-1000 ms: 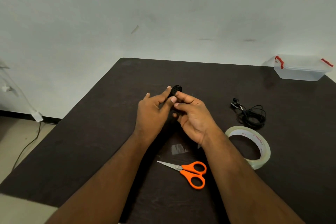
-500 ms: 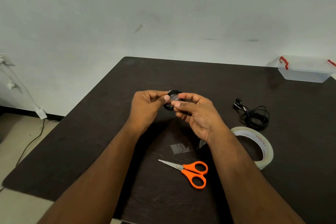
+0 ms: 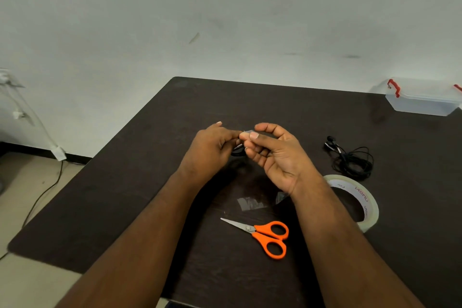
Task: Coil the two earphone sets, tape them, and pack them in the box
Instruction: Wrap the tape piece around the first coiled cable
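Head view: both hands' fingers (image 3: 252, 135) pinching black coiled earphone (image 3: 237, 152), mostly hidden; tape strip on top.

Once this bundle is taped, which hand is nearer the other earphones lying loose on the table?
The right hand, probably. The loose earphones lie on its side, beyond the tape roll; the left hand would have to cross over.

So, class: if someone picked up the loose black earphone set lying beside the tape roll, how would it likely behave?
The loose earphone set would probably flop: its thin cord lies in slack loops. It likely unravels, since no tape shows on it. It looks light for its spread.
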Motion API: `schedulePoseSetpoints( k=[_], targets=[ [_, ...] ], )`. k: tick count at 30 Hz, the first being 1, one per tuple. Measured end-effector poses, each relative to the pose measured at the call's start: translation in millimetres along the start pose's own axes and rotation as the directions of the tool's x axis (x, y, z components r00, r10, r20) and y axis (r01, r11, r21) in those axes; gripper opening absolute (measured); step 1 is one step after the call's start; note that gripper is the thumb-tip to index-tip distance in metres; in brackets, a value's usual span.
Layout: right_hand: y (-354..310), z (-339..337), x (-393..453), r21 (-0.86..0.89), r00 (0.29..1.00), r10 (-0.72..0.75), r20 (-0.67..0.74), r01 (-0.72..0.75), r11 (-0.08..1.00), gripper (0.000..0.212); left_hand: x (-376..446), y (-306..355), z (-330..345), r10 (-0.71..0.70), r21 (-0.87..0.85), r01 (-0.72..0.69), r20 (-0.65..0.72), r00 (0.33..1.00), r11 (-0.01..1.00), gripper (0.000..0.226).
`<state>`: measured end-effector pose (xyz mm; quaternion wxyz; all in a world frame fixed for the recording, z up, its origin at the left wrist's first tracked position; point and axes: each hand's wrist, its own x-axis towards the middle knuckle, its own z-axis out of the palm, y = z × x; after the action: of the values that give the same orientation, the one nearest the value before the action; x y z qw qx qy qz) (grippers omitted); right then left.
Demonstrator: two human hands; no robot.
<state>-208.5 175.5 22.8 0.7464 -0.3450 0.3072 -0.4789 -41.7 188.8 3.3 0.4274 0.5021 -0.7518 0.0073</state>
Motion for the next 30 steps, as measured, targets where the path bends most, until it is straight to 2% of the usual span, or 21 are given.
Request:
schedulePoseSetpoints(
  k=[3, 6, 7, 9, 11, 18, 23, 26, 30],
  targets=[
    [-5.8, -3.7, 1.2, -0.098, 0.992, -0.104, 0.067, 0.111, 0.989, 0.033, -3.4, 5.1, 2.6, -0.142, -0.123, 0.125, -0.137, 0.980, 0.984, 0.015],
    [-12.1, -14.5, 5.7, -0.288, 0.951, -0.308, -0.009, 0.292, 0.912, 0.013, -1.1, 6.8, 2.8, -0.333, -0.333, 0.280, -0.115, 0.936, 0.900, 0.013],
    [-11.4, -17.7, 7.5, -0.393, 0.935, -0.355, -0.017, 0.320, 0.862, 0.014, -0.3, 7.0, 2.4, -0.364, -0.389, 0.302, -0.094, 0.927, 0.870, 0.014],
    [-5.3, -17.1, 9.4, -0.516, 0.936, -0.350, 0.039, 0.319, 0.795, 0.024, 0.2, 8.0, 0.9, -0.370, -0.468, 0.297, -0.071, 0.926, 0.832, 0.018],
    [3.3, -10.7, 9.4, -0.526, 0.951, -0.287, 0.114, 0.303, 0.795, 0.032, 0.0, 8.7, 0.7, -0.352, -0.536, 0.280, -0.035, 0.935, 0.797, 0.016],
    [8.8, -8.3, 11.6, -0.582, 0.894, -0.438, 0.089, 0.404, 0.706, 0.020, -1.3, 10.8, 3.4, -0.301, -0.586, 0.261, 0.031, 0.953, 0.767, 0.011],
    [11.6, -6.1, 11.3, -0.602, 0.880, -0.457, 0.131, 0.437, 0.668, 0.025, -0.6, 14.8, 6.6, -0.377, -0.613, 0.267, -0.054, 0.925, 0.744, 0.010],
    [13.5, -5.9, 10.7, -0.586, 0.872, -0.470, 0.134, 0.452, 0.672, 0.025, 0.9, 15.8, 9.6, -0.489, -0.717, 0.314, -0.043, 0.871, 0.622, 0.008],
    [15.2, -4.0, 10.7, -0.596, 0.847, -0.518, 0.120, 0.479, 0.645, 0.020, 3.8, 22.5, 13.0, -0.626, -0.845, 0.382, 0.074, 0.776, 0.374, 0.003]
  ],
)
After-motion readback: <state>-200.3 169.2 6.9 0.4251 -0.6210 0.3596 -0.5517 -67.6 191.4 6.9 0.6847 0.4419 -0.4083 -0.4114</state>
